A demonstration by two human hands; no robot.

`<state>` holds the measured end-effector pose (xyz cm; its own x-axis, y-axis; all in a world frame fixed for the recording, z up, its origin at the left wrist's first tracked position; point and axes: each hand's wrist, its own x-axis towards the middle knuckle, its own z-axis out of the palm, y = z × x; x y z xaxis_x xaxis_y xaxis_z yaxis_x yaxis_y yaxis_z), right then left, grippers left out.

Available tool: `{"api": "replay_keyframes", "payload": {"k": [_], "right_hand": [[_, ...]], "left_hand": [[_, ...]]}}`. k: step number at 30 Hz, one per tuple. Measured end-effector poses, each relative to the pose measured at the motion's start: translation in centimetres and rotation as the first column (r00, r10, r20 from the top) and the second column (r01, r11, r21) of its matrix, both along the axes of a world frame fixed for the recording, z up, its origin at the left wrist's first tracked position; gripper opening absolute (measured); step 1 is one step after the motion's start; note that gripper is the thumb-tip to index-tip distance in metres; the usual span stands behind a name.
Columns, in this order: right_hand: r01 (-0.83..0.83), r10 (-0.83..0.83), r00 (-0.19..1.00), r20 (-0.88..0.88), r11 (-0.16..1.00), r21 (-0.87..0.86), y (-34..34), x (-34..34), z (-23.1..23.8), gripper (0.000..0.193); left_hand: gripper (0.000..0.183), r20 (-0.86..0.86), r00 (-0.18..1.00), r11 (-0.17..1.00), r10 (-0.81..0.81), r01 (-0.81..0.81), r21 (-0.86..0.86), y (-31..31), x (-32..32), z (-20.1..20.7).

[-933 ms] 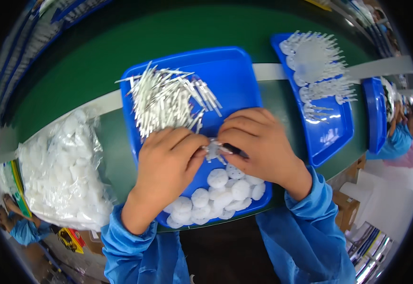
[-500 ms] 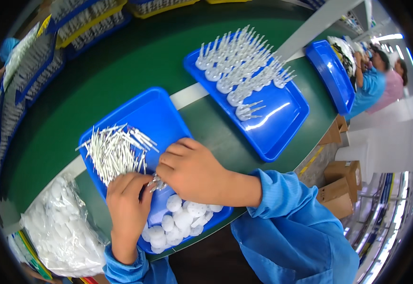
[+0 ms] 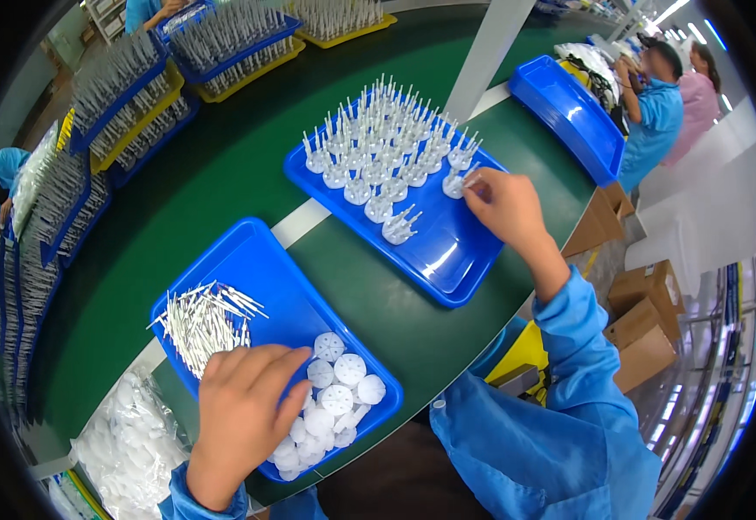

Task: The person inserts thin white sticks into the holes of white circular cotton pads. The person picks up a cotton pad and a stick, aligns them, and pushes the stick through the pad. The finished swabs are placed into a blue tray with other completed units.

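In the far blue tray (image 3: 447, 269), rows of white round discs (image 3: 378, 147) stand with thin pale sticks upright in them. My right hand (image 3: 510, 208) reaches over that tray's right side, thumb and fingers pinched at one disc with upright sticks (image 3: 453, 184) at the end of a row. My left hand (image 3: 246, 407) hovers over the near blue tray (image 3: 252, 247), fingers stretched and thumb apart, holding nothing visible. Right beside its fingertips lies a heap of loose white discs with small holes (image 3: 336, 399). Beyond it is a pile of loose thin white sticks (image 3: 200, 325), partly hidden by the hand.
A clear plastic bag of white pieces (image 3: 131, 429) lies left of the near tray. Stacked trays of stick-filled discs (image 3: 135, 95) line the far left. Another blue tray (image 3: 569, 113) sits at the right, near a co-worker in blue (image 3: 660, 121). Cardboard boxes (image 3: 647, 321) stand below.
My hands have parted. The right one has moved from the near tray to the far tray, where a further disc with sticks now stands. My left hand has opened near the loose discs.
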<state>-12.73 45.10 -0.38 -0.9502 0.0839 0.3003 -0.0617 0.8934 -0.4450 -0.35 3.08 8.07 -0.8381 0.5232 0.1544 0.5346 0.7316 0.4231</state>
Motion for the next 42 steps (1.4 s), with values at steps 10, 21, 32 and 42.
{"api": "replay_keyframes", "payload": {"k": [10,21,32,42], "right_hand": [[-0.066,0.062,0.996,0.064,0.996,0.056,-2.8,2.2,0.9,0.023],[-0.226,0.195,0.957,0.214,0.965,0.129,-7.6,3.3,1.4,0.038],[-0.118,0.099,0.974,0.203,0.99,0.081,-5.8,4.5,1.2,0.026],[-0.16,0.16,0.987,0.019,0.968,0.193,-5.7,2.8,0.5,0.021]], "left_hand": [[0.036,-0.025,0.99,0.989,0.139,-0.14,-0.042,-1.5,2.5,0.3],[0.034,0.0,0.977,0.977,0.212,-0.212,-0.02,-4.5,5.0,-0.7],[0.033,0.058,0.945,0.944,0.322,-0.325,0.056,-7.5,6.1,-3.7],[0.03,0.069,0.919,0.916,0.389,-0.394,0.081,-8.9,6.7,-5.2]]}}
